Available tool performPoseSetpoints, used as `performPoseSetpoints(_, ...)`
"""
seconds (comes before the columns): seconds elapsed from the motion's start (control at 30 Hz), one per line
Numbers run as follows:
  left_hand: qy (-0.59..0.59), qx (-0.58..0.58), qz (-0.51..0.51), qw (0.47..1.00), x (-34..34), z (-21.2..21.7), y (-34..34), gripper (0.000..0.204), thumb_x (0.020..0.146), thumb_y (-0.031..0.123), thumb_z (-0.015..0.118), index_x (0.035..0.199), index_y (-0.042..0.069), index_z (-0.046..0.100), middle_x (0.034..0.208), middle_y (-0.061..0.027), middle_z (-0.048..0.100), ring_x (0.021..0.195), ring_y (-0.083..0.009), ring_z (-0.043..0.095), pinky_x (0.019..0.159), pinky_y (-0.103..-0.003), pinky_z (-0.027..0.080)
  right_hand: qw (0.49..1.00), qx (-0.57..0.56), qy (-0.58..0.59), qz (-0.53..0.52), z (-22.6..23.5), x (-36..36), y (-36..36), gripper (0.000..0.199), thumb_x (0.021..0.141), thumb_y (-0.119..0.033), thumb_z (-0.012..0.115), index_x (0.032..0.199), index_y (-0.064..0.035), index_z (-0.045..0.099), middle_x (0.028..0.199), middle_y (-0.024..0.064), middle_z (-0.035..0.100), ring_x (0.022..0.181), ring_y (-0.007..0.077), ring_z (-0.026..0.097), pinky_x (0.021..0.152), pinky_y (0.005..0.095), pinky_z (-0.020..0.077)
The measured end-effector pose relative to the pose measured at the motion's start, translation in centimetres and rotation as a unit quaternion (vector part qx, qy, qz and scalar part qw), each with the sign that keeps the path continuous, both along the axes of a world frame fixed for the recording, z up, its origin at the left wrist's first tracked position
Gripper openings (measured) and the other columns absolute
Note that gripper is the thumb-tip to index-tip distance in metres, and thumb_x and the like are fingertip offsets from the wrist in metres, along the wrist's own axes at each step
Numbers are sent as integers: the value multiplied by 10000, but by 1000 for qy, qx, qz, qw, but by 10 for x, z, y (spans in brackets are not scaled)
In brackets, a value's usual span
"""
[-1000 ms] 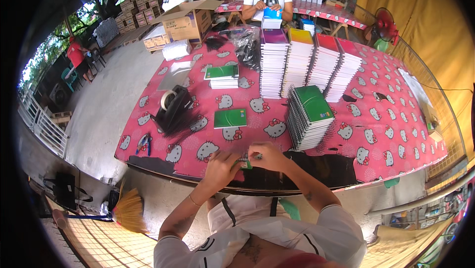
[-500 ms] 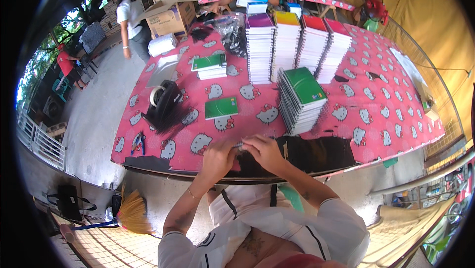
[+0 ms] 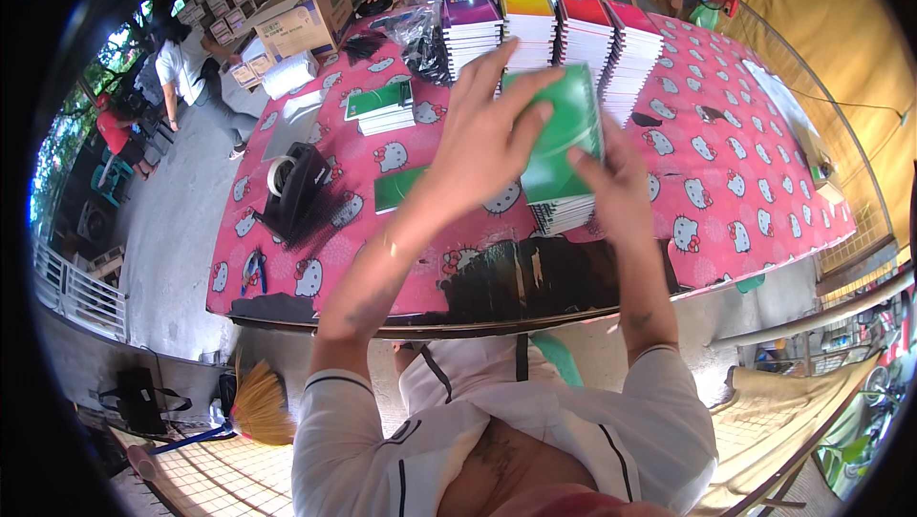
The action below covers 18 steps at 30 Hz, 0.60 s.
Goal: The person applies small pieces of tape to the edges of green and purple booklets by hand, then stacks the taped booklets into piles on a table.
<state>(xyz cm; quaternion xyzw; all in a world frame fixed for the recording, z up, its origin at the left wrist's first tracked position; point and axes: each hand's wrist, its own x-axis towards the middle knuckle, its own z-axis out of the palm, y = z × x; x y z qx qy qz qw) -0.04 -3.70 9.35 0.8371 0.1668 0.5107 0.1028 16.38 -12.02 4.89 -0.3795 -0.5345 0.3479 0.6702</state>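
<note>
Green and shiny, a notebook (image 3: 550, 169) lies between the two hands, straight out from the body, its long axis running near to far with a slight lean. Both hands are at it, one to each side, so neither has farther to reach: the left hand (image 3: 491, 143) comes over its left side, fingers spread toward the far end, while the right hand (image 3: 619, 179) sits at the right edge toward the near end, thumb over the cover and the other fingers around the side, seemingly pinching it. Blur hides whether the left fingertips press on the cover or just pass above it. Beneath the notebook's near end shows a spiral-bound stack (image 3: 564, 218); I cannot tell whether the two are touching or apart. To the left, partly behind the left forearm, is a loose green notebook (image 3: 394, 190), with a black tape dispenser (image 3: 304, 189) farther left. Tall stacks with purple (image 3: 472, 11), yellow (image 3: 528, 3) and red covers (image 3: 586, 9) rise on the far side of the pink tablecloth (image 3: 731, 159).
</note>
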Motion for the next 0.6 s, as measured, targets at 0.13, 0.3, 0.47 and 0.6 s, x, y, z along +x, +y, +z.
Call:
performPoseSetpoints(0.13,21,-159,-36,986,44,-29,65,324,905,156,649,1223,102,679,1161,-149,622,1062,-352,581,951,-471,454,968,-59,-229,-88,6,70,49,518,926,-157,670,1402,-9,527,1175,103,637,1043,174,612,875,283,487)
performPoseSetpoints(0.3,59,6,113,992,63,-105,98,297,961,277,584,1146,81,707,1175,-163,635,1017,-368,619,925,-422,481,902,-124,-391,-134,-25,103,68,504,922,-239,690,1367,-31,576,1204,127,633,1034,202,617,827,301,487)
performPoseSetpoints(0.47,62,-250,114,959,-65,-126,129,381,976,344,582,1152,20,678,1098,-213,682,988,-361,665,896,-399,513,938,85,-248,-228,-10,92,12,439,929,-236,673,1307,-23,609,1270,123,614,1113,226,592,930,349,463)
performPoseSetpoints(0.6,282,-202,105,932,-163,-180,120,487,827,358,732,1225,86,663,1235,-180,637,1097,-346,627,938,-405,499,943,155,-280,-95,-16,42,-46,332,912,-166,662,1210,-20,646,1188,134,662,1095,268,610,961,386,467)
